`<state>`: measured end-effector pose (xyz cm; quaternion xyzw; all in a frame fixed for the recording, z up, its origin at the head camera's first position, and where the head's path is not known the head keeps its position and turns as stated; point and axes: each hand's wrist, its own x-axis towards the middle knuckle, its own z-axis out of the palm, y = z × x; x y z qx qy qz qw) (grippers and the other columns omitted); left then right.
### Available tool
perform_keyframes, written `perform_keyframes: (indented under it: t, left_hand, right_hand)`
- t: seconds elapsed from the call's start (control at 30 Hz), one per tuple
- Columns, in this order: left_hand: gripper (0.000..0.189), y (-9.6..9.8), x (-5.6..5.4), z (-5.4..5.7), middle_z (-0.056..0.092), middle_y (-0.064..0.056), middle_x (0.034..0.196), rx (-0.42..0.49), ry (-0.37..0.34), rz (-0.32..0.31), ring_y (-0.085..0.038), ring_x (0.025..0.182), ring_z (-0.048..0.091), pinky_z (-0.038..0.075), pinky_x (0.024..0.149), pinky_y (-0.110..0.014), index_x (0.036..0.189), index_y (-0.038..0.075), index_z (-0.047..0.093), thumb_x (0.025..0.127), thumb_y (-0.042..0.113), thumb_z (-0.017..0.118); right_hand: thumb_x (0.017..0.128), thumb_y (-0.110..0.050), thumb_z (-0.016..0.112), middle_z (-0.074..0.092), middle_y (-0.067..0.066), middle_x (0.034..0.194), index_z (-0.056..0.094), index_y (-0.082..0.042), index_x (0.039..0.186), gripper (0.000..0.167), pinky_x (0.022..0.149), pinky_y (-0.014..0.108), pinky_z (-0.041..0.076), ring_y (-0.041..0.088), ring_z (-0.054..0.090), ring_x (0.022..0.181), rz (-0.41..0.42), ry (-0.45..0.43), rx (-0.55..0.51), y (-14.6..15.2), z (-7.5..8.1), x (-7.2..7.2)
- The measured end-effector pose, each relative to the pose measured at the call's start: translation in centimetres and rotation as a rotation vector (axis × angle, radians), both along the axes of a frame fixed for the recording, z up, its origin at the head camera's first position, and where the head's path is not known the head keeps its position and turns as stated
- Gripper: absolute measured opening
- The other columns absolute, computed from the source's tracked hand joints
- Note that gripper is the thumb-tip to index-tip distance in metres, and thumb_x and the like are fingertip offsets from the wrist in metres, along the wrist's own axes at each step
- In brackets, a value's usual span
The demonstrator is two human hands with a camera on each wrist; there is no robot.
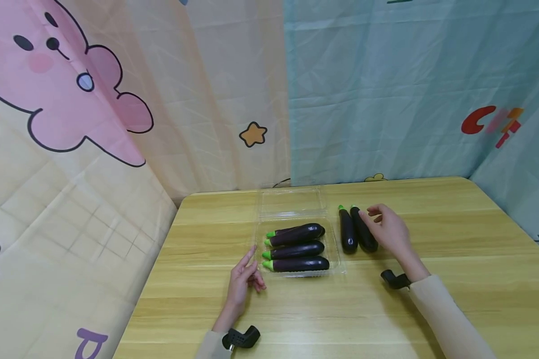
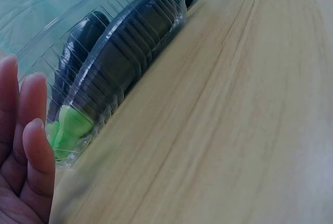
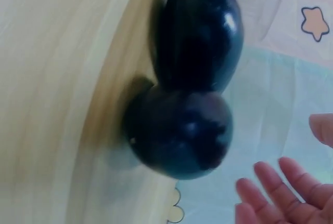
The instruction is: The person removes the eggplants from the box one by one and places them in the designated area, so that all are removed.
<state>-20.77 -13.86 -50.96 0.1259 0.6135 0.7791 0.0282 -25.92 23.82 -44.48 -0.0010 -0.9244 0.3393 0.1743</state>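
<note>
Several dark purple eggplants (image 1: 298, 249) with green stem ends lie side by side in a clear plastic clamshell box (image 1: 337, 259). My left hand (image 1: 244, 279) is at the box's left side, fingers loosely extended; in the left wrist view its fingertips (image 2: 36, 135) come near the green ends. To the right of the box, two more eggplants lie on the table, a left one (image 1: 348, 232) and a right one (image 1: 364, 229). My right hand (image 1: 388, 229) hovers beside the right one, and in the right wrist view its fingers (image 3: 278, 193) are spread with nothing between them.
The box's transparent lid (image 1: 292, 201) is folded back toward the far edge of the wooden table (image 1: 431, 229). Printed curtains (image 1: 377, 89) hang behind the table and along its sides. A black wrist camera (image 1: 394, 279) is strapped to each wrist.
</note>
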Motion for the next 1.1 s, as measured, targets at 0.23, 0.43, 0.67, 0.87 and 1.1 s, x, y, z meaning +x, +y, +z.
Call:
perform_keyframes:
  t: [0.23,0.43,0.67,0.87,1.1]
  left_hand:
    - [0.053,0.0,0.1,0.1,0.058,0.001,0.056,-0.005,-0.001,0.002,-0.013,0.049,0.06,0.046,0.044,-0.022,0.146,-0.007,0.025,0.101,0.014,0.044]
    - [0.052,0.0,0.0,0.1,0.059,0.001,0.056,0.0,-0.006,-0.002,-0.013,0.049,0.06,0.046,0.044,-0.021,0.146,-0.006,0.025,0.101,0.014,0.044]
    - [0.053,0.0,0.0,0.0,0.058,0.001,0.055,0.004,0.0,0.004,-0.013,0.049,0.06,0.046,0.044,-0.021,0.146,-0.007,0.025,0.101,0.014,0.044]
    - [0.053,-0.1,0.0,-0.1,0.059,0.001,0.056,0.005,-0.006,0.0,-0.013,0.049,0.06,0.046,0.044,-0.021,0.146,-0.007,0.025,0.101,0.014,0.044]
    - [0.052,0.0,0.0,0.1,0.059,0.001,0.056,0.006,0.0,-0.002,-0.013,0.049,0.06,0.046,0.044,-0.022,0.146,-0.007,0.024,0.102,0.013,0.043]
  right_hand:
    - [0.091,-0.023,0.065,0.066,0.014,0.093,0.065,0.001,0.101,0.026,0.065,0.042,0.049,0.027,0.062,0.078,0.065,0.239,-0.029,-1.1,0.6,-0.1]
    - [0.09,-0.018,0.066,0.067,0.011,0.086,0.066,0.0,0.096,0.019,0.063,0.043,0.049,0.023,0.061,0.073,0.1,0.357,-0.051,-2.1,1.0,-0.1]
    - [0.088,-0.014,0.069,0.068,0.007,0.087,0.067,-0.003,0.097,0.015,0.065,0.035,0.049,0.02,0.063,0.075,0.178,0.439,-0.057,-3.0,1.8,0.2]
    - [0.086,-0.012,0.071,0.069,0.007,0.089,0.066,-0.003,0.097,0.015,0.073,0.037,0.05,0.021,0.066,0.079,0.234,0.449,-0.057,-4.0,2.6,0.4]
    - [0.085,-0.01,0.071,0.069,0.009,0.09,0.065,-0.002,0.1,0.018,0.072,0.043,0.052,0.024,0.067,0.081,0.328,0.418,-0.045,-5.2,3.2,0.4]
